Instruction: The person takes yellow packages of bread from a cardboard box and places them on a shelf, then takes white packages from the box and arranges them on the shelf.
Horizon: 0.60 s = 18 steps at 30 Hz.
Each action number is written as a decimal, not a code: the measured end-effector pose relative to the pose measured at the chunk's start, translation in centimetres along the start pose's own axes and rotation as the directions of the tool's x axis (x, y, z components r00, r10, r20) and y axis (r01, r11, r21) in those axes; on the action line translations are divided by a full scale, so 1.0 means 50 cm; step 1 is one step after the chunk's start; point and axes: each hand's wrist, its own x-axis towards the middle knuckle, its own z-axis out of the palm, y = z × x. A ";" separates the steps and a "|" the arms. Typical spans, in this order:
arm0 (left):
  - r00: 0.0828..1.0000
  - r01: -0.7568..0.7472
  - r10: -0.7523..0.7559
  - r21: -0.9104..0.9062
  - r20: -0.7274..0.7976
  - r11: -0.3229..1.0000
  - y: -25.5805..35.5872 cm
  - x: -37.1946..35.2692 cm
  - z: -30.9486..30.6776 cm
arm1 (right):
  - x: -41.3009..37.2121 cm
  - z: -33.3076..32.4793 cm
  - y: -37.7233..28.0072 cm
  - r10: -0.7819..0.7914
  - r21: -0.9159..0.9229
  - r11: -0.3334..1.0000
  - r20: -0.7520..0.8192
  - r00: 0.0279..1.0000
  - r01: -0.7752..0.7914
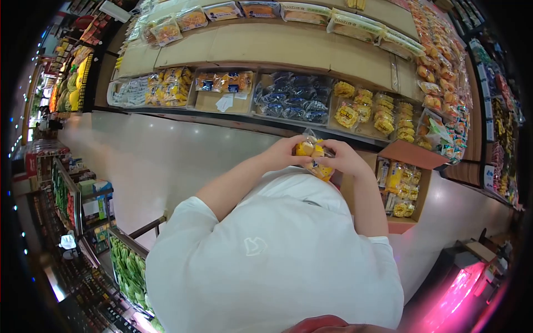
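Head view. Clear packet [312,151] with yellow contents, held up in front of the white shirt [272,250], just short of the front edge of a stepped display counter [244,45]. Left hand [284,154] pinches its left side, thumb and fingers closed on the wrap; right hand [341,157] pinches the opposite side in like manner. Top of the wrap stands up between the hands.

Counter, front row, left to right: tray of silvery packets [129,91] and yellow packets [169,87]; tray with orange-brown packets [224,82] along its back, white cards [224,102] lying on the bare board in front; tray of dark packets [292,95]; then yellow bagged goods [347,115] in short columns, nearest the right hand. Higher up, long wrapped packs [355,26] in a line across brown board. Far right side, orange-toned bags [438,77] heaped in a long strip.

Floor, beyond the right forearm: open cardboard box [425,191] holding more yellow and pale packets [401,186]. Lower left, leafy greens [129,269] on a stand. Lower right, a case lit pink [458,288]. Print on the held packet too small to read.
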 end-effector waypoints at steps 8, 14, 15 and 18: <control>0.923 0.090 -0.203 -0.330 -0.328 0.940 -0.078 -0.111 0.049 | -0.026 0.071 0.091 -0.013 0.455 0.890 0.080 0.997 -0.025; 0.826 0.019 -0.205 -0.339 -0.525 0.941 -0.077 -0.174 0.046 | -0.024 0.096 0.115 -0.092 0.549 0.833 0.026 0.995 0.063; 0.818 -0.007 -0.199 -0.355 -0.540 0.935 -0.078 -0.181 0.045 | -0.023 0.102 0.117 -0.118 0.644 0.760 0.017 0.993 0.080; 0.808 -0.029 -0.189 -0.359 -0.558 0.933 -0.087 -0.195 0.040 | -0.021 0.118 0.120 -0.111 0.727 0.681 -0.008 0.994 0.082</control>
